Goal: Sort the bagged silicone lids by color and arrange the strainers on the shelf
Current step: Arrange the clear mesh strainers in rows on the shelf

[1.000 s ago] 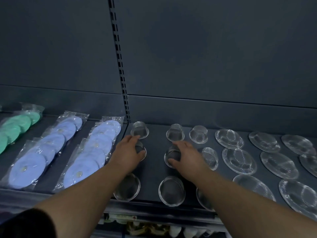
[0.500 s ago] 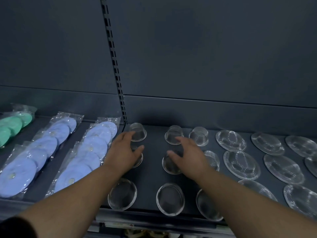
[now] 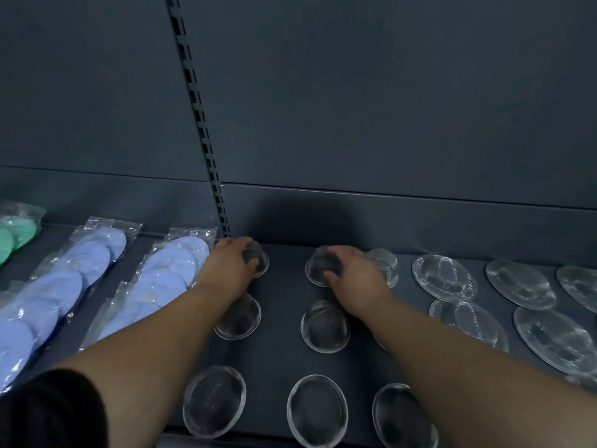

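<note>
On the shelf (image 3: pixel 281 354), three rows of lid bags run near to far on the left side: an outer row (image 3: pixel 14 236) at the left edge, a middle row (image 3: pixel 64 279) beside it, and an inner row (image 3: pixel 161 279) just left of the slotted post (image 3: pixel 200 124) on the back panel. Right of the post, small strainers (image 3: pixel 324 326) sit in three columns. The left hand (image 3: pixel 226 270) grips the far-left strainer (image 3: pixel 260 265). The right hand (image 3: pixel 355 276) grips the far-middle strainer (image 3: pixel 318 270), and the far-right strainer (image 3: pixel 386 266) sits just beyond it. Wide strainers (image 3: pixel 444 278) lie further right.
</note>
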